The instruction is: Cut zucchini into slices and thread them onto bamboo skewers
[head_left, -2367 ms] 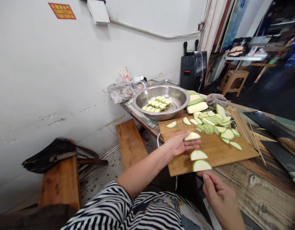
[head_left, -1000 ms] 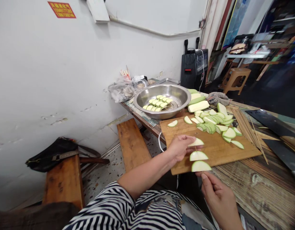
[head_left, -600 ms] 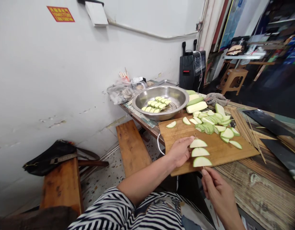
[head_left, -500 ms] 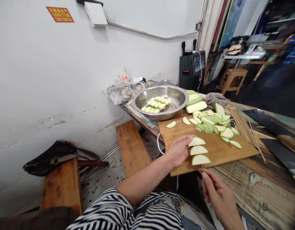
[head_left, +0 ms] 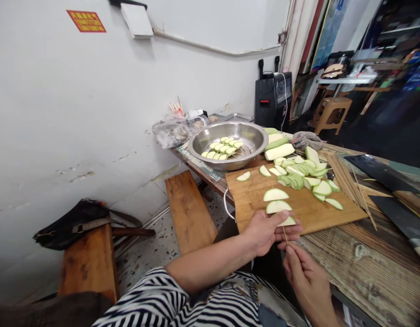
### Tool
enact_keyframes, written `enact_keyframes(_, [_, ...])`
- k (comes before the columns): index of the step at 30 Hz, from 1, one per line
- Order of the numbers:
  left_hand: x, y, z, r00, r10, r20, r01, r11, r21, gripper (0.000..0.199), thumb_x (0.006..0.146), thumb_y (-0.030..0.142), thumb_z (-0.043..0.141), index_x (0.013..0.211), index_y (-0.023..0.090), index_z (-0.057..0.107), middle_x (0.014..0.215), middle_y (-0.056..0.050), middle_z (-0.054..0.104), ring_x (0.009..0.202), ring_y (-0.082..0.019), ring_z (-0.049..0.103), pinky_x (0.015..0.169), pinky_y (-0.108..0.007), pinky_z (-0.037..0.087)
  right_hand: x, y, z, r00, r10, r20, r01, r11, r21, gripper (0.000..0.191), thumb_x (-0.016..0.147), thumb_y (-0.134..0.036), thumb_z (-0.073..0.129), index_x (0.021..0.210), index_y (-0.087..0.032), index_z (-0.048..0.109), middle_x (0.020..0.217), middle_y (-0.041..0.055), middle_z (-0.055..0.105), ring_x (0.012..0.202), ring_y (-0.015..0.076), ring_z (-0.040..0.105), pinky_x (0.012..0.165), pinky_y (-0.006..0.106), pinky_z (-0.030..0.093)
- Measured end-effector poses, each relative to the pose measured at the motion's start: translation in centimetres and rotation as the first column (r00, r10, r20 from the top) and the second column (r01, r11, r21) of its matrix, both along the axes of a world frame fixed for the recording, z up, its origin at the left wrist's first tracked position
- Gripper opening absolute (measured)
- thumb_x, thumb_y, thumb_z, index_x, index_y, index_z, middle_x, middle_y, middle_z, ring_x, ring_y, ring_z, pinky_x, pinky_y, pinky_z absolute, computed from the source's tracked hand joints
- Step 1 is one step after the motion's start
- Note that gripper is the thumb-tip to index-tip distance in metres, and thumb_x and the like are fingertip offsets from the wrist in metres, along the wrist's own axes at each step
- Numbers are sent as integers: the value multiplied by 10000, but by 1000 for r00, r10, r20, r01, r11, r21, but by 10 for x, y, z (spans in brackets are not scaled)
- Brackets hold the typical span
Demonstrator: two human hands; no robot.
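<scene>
My right hand (head_left: 307, 274) pinches the lower end of a thin wooden skewer (head_left: 285, 234) in front of my body. Three half-moon zucchini slices are threaded on it: a far slice (head_left: 276, 195), a middle slice (head_left: 277, 207) and a near slice (head_left: 288, 221). Closed on the near slice is my left hand (head_left: 264, 231), thumb on top and fingers underneath. The skewer's tip shows faintly beyond the far slice. Below lies a wooden cutting board (head_left: 251, 195) with a pile of loose zucchini slices (head_left: 293, 180) towards its far right.
A steel basin (head_left: 196, 147) behind the board holds skewered slices (head_left: 223, 149). Peeled zucchini (head_left: 280, 152) lie beside it. To the right are bare skewers (head_left: 346, 181) and knives with dark blades (head_left: 377, 171). A wooden bench (head_left: 187, 209) stands left of the table.
My left hand has moved from beside the far slice down to the near slice and grips it. The skewer has shifted slightly away and left; my right hand still holds its lower end.
</scene>
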State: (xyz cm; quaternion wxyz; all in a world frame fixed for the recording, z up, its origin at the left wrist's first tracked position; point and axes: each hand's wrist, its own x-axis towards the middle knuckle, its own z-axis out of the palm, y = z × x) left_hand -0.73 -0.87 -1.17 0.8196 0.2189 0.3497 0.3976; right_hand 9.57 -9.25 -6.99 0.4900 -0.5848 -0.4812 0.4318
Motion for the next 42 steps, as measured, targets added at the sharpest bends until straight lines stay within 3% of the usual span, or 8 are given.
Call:
enact_keyframes(6, [1, -2, 3, 999, -36, 33, 35, 998, 43, 332, 666, 359, 734, 831, 90, 632, 823, -114, 681, 666, -194, 682, 592, -276, 547, -1, -3, 2, 999, -34, 4, 34, 999, 13, 367, 841, -483, 527, 918, -145, 648, 533, -35, 465, 451, 102, 408, 411, 205, 334])
enact_keyframes(12, [7, -13, -2, 993, -119, 20, 117, 990, 75, 426, 580, 413, 785, 809, 83, 644, 785, -101, 678, 675, -165, 670, 583, -209, 495, 0, 4, 14, 976, -114, 187, 93, 989, 116, 367, 835, -477, 511, 833, -147, 671, 541, 1, 548, 463, 124, 485, 443, 215, 398])
enact_keyframes(16, [4, -9, 1, 997, -68, 23, 66, 993, 101, 468, 623, 439, 772, 921, 106, 634, 847, -103, 687, 726, -168, 667, 583, -215, 491, 2, 1, 13, 989, -90, 116, 80, 992, 95, 344, 843, -470, 511, 843, -155, 648, 496, -34, 468, 420, 111, 425, 396, 210, 352])
enact_keyframes(19, [-3, 1, 9, 996, 46, 82, -55, 993, 107, 355, 703, 381, 727, 890, 98, 624, 882, -115, 681, 798, -194, 669, 636, -255, 519, 3, -4, 9, 998, -26, 58, 22, 997, 74, 321, 858, -449, 511, 907, -158, 637, 499, -52, 429, 409, 102, 392, 385, 205, 326])
enact_keyframes(21, [-6, 7, 13, 993, 65, 95, -74, 992, 98, 262, 750, 303, 689, 878, 83, 626, 896, -125, 676, 829, -212, 670, 672, -291, 534, 3, -6, 8, 997, 25, 73, -30, 997, 77, 311, 866, -437, 504, 906, -159, 638, 505, -50, 428, 410, 102, 394, 385, 205, 326])
enact_keyframes(25, [-10, 10, 14, 995, 27, 100, -35, 996, 84, 204, 807, 250, 622, 922, 81, 625, 939, -137, 675, 844, -213, 673, 701, -315, 542, 0, -7, 9, 988, 65, 137, -83, 988, 129, 296, 873, -411, 488, 844, -157, 637, 484, -50, 430, 394, 101, 395, 383, 204, 332])
enact_keyframes(36, [1, -4, 7, 992, -115, 61, 108, 988, 107, 293, 753, 357, 675, 877, 99, 612, 927, -131, 674, 837, -213, 667, 650, -262, 507, 1, -5, 13, 992, -19, 125, 8, 996, 87, 311, 871, -437, 494, 893, -160, 634, 514, -47, 436, 427, 102, 396, 393, 203, 325])
enact_keyframes(42, [-12, 12, 15, 994, 58, 96, -73, 984, 164, 340, 793, 400, 629, 986, 124, 584, 972, -125, 674, 836, -201, 660, 706, -301, 520, 6, -9, 13, 986, 32, 161, -49, 994, 101, 300, 862, -428, 509, 885, -167, 656, 514, -36, 470, 433, 115, 442, 431, 211, 378])
